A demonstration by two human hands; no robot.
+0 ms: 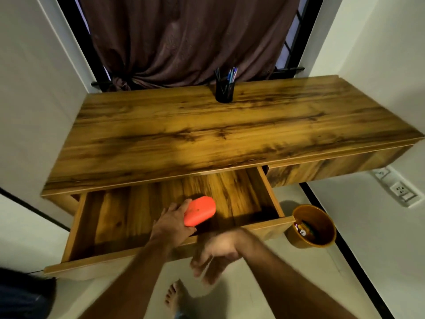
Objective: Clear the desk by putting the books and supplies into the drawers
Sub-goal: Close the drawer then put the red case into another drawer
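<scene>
The orange case is in your left hand, fingers wrapped around its near end, and it sits inside the open left drawer, low over the drawer floor; you cannot tell from here whether it rests on the wood yet. Your right hand is at 5 o'clock from the case, in front of the drawer's front panel, blurred, fingers loosely spread and holding nothing. On the desk top only the black pen holder is left, at 12 o'clock near the back edge. The right drawer at 2 o'clock is closed. So you look close to done: release the case, decide on the pen holder, close the drawer.
</scene>
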